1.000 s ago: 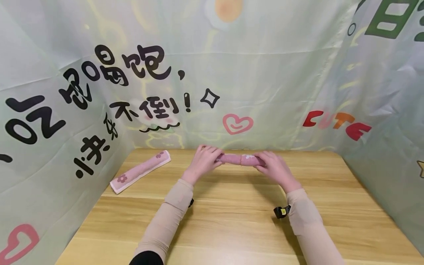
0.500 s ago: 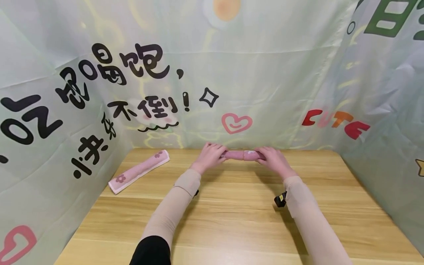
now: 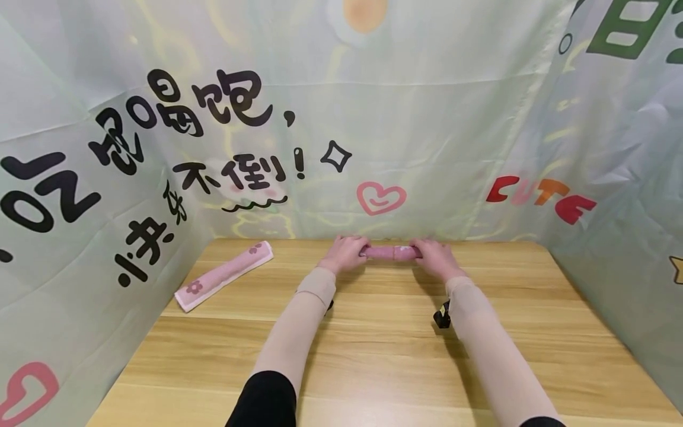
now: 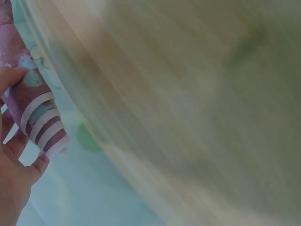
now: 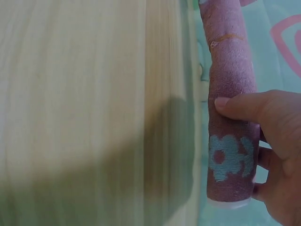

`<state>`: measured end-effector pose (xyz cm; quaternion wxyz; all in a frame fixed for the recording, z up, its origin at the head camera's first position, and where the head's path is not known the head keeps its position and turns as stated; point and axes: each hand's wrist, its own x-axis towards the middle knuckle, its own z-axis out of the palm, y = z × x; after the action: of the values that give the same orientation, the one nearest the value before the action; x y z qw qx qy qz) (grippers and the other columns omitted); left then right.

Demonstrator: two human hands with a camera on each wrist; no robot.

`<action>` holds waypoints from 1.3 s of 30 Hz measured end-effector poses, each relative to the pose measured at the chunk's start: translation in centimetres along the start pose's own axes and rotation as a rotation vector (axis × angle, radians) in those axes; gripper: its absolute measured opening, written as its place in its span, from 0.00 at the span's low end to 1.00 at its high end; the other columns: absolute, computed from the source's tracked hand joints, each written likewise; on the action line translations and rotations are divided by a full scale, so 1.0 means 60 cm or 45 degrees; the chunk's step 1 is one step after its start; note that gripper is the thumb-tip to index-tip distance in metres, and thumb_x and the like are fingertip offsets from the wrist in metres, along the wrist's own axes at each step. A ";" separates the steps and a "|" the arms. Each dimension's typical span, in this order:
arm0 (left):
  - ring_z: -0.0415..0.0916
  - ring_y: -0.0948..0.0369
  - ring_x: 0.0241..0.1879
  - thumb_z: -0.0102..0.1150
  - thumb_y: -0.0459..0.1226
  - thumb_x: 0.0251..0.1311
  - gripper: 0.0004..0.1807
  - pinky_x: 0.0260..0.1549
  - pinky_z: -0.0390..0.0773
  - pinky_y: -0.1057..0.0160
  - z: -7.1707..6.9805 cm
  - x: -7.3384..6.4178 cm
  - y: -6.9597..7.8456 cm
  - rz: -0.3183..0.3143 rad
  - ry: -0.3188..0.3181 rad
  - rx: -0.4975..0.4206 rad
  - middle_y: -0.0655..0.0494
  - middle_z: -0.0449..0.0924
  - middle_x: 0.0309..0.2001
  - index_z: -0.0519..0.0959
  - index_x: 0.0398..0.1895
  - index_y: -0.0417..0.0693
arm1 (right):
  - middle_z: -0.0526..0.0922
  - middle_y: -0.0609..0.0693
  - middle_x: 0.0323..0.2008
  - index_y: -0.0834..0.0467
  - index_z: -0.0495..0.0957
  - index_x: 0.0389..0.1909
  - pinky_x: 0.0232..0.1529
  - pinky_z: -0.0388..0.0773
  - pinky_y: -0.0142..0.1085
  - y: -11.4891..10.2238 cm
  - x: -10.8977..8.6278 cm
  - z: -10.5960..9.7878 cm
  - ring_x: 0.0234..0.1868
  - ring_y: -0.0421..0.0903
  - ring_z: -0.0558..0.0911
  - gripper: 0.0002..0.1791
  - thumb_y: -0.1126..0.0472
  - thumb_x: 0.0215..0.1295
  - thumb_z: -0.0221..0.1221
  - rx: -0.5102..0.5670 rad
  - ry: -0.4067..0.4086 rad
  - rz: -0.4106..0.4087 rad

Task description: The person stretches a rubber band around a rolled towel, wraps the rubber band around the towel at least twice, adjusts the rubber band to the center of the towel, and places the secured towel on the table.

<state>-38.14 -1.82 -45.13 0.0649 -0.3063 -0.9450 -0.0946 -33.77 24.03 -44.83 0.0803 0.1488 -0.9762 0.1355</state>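
Note:
A rolled mauve towel (image 3: 393, 253) lies crosswise near the back of the wooden table, between my two hands. My left hand (image 3: 345, 254) grips its left end, with the thumb on one side and the fingers behind. In the left wrist view that end of the rolled towel (image 4: 35, 94) shows white stripes and a pale blue patch. At the other end, my right hand (image 3: 436, 258) holds the roll. The right wrist view shows a pale blue flower on the towel (image 5: 233, 113), with the thumb pressed across it above the flower. A thin orange-brown band (image 5: 228, 38) circles the roll's middle.
A folded light pink towel (image 3: 224, 276) with flower motifs lies slanted at the table's left edge. Printed fabric walls (image 3: 453, 148) stand behind and on both sides of the wooden table (image 3: 384, 367).
Both hands have kept hold of the rolled towel. They have come closer together along it, the left hand shifting rightward, and both arms reach a little farther in.

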 end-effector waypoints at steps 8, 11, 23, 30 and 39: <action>0.80 0.59 0.47 0.57 0.44 0.66 0.09 0.54 0.74 0.50 0.009 0.002 0.004 -0.015 -0.053 0.007 0.61 0.83 0.46 0.79 0.47 0.58 | 0.84 0.58 0.50 0.56 0.77 0.51 0.54 0.69 0.67 -0.001 0.003 0.018 0.52 0.62 0.80 0.17 0.64 0.60 0.62 0.012 -0.029 0.045; 0.80 0.59 0.47 0.57 0.43 0.66 0.08 0.52 0.75 0.51 0.013 0.001 0.003 -0.021 -0.061 0.006 0.61 0.83 0.45 0.79 0.46 0.58 | 0.84 0.59 0.50 0.56 0.77 0.51 0.53 0.70 0.66 -0.004 0.002 0.022 0.52 0.62 0.80 0.17 0.65 0.60 0.62 0.003 -0.039 0.052; 0.78 0.60 0.49 0.65 0.45 0.59 0.15 0.54 0.73 0.50 0.009 0.003 0.009 -0.039 -0.103 -0.015 0.62 0.82 0.48 0.78 0.49 0.59 | 0.83 0.61 0.51 0.58 0.76 0.53 0.52 0.70 0.67 -0.007 -0.002 0.022 0.53 0.63 0.79 0.20 0.65 0.59 0.62 -0.028 -0.061 0.066; 0.75 0.58 0.55 0.67 0.46 0.58 0.21 0.58 0.72 0.49 0.005 0.002 0.013 -0.052 -0.119 -0.027 0.61 0.80 0.55 0.77 0.55 0.59 | 0.76 0.62 0.61 0.58 0.74 0.60 0.57 0.65 0.68 -0.011 -0.003 0.013 0.62 0.65 0.72 0.26 0.59 0.61 0.64 -0.014 -0.089 0.077; 0.71 0.55 0.64 0.64 0.50 0.61 0.26 0.64 0.67 0.45 -0.011 -0.009 0.011 -0.071 -0.122 -0.079 0.59 0.75 0.63 0.74 0.62 0.59 | 0.75 0.61 0.62 0.57 0.72 0.62 0.57 0.66 0.68 -0.016 -0.007 -0.001 0.62 0.64 0.72 0.27 0.57 0.63 0.64 -0.029 -0.094 0.035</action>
<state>-37.28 -1.76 -44.48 0.0074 -0.2860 -0.9518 -0.1109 -33.04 23.27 -44.62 0.0441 0.1393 -0.9820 0.1198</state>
